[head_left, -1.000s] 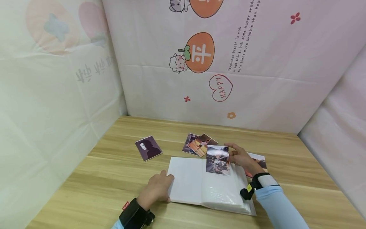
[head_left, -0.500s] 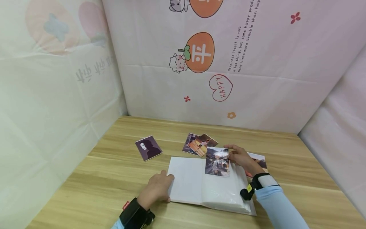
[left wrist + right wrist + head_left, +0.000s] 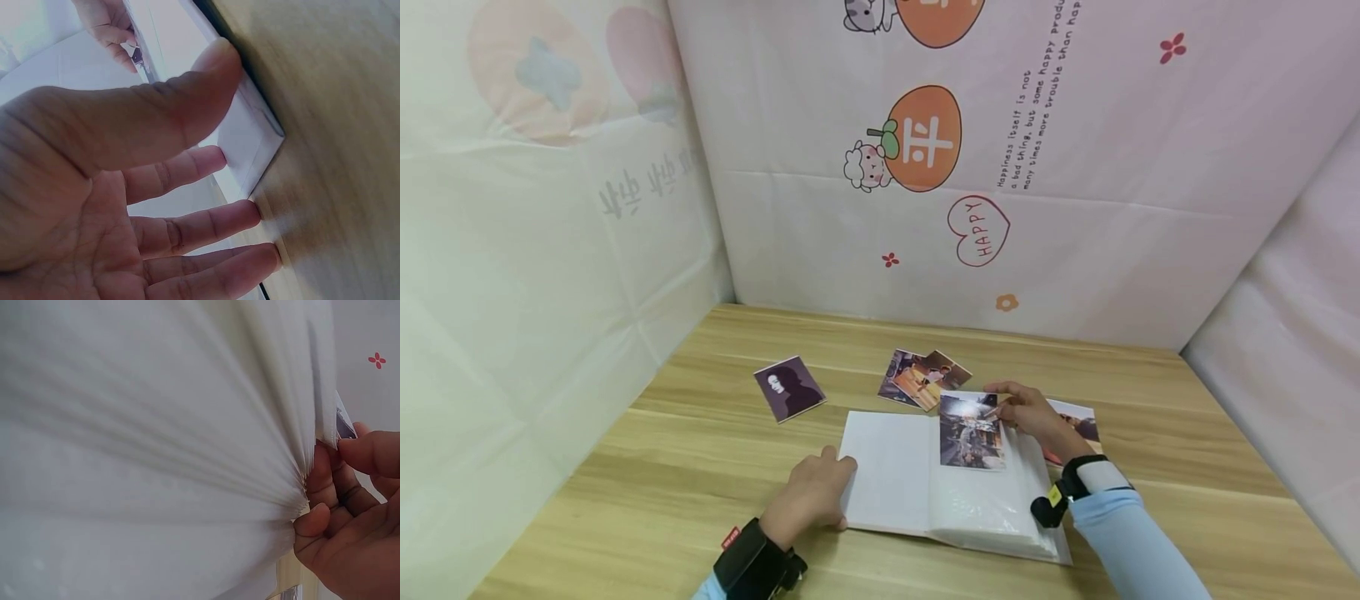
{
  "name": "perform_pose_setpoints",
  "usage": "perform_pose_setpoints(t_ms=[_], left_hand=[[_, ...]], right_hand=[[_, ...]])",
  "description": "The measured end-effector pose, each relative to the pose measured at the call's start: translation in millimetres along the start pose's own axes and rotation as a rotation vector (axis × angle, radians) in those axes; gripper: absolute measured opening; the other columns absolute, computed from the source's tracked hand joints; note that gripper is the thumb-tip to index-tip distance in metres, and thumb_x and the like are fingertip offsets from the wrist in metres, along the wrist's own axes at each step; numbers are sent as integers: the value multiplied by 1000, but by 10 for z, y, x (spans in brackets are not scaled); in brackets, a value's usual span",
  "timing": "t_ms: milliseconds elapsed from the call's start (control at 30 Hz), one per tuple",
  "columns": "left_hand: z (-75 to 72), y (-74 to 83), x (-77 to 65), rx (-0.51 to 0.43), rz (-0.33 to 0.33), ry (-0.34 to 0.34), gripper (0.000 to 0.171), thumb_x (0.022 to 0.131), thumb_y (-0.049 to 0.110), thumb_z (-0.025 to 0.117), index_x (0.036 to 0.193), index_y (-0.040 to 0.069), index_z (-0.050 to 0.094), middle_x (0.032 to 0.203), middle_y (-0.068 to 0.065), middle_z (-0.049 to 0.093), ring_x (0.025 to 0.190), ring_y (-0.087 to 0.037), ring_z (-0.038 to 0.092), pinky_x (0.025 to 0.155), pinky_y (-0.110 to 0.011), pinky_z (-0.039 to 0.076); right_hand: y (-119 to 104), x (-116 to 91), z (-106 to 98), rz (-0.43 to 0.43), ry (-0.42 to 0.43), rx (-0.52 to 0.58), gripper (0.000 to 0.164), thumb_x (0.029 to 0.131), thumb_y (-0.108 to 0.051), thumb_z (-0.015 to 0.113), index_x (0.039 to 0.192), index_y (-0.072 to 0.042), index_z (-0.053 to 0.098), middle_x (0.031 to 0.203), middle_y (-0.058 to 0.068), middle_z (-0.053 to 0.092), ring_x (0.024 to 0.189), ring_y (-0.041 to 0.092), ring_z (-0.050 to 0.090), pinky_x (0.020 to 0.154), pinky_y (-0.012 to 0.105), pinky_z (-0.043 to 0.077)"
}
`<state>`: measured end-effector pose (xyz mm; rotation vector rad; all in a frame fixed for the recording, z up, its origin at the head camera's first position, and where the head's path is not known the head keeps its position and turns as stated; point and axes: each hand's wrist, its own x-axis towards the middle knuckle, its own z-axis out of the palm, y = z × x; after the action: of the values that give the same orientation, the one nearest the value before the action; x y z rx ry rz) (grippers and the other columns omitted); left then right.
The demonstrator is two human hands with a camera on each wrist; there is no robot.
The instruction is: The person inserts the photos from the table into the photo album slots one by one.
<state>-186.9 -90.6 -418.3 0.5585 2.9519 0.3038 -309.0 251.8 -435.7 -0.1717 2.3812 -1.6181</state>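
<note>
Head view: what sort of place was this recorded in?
Probably an indoor tabletop booth set up for recording, though its wider surroundings are out of view. A wood-grain table has white printed sheets at its back and sides, and the person wears black wrist straps.

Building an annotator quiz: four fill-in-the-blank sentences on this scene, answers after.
The left hand touches the photo album, which lies ____ rather than shut.
The right hand pinches the street photo at its ____ edge.
The red heart on the white backdrop reads ____.
The purple silhouette photo lies to the ____ of the street photo.

Missing words: open; right; HAPPY; left.
</note>
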Motion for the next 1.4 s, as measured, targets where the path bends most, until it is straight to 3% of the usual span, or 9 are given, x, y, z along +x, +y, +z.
perform_pose_setpoints(t_ms=[333,567,833,1167,1400], left_hand=[[4,5,-6,0,-1,-5,53,51,18,89,93,8,58,82,-8,45,66,-22,45,55,-33,40],[10,11,-9,5,2,3,53,53,18,89,95,7,59,83,-9,45,66,-23,46,56,-33,40],[8,20,-6,16,3,12,52,53,18,89,94,7,59,83,-10,46,65,-23,46,55,-33,40],[2,16,-3,9,9,0,53,53,18,89,95,6,59,83,-9,46,66,-23,46,56,-33,41],[9,3,5,6,10,-8,53,54,18,89,96,7,59,84,-9,46,67,-23,46,57,-33,41]], right_hand=[[24,-12,-10,-48,-22,-33,42,89,4,47,131,2,46,86,12,56,68,19,45,52,26,33],[37,1,-19,-101,-57,-68,41,86,6,48,127,7,45,84,14,55,77,22,53,65,31,43],[15,-22,-13,-153,-79,-110,39,82,11,48,120,8,47,77,13,51,71,23,50,64,32,42],[-1,-28,3,-189,-122,-198,43,85,12,43,127,7,48,80,11,41,71,22,39,60,30,35],[-1,-33,22,-163,-108,-192,34,94,-2,46,127,6,49,87,11,51,79,21,48,66,33,38]])
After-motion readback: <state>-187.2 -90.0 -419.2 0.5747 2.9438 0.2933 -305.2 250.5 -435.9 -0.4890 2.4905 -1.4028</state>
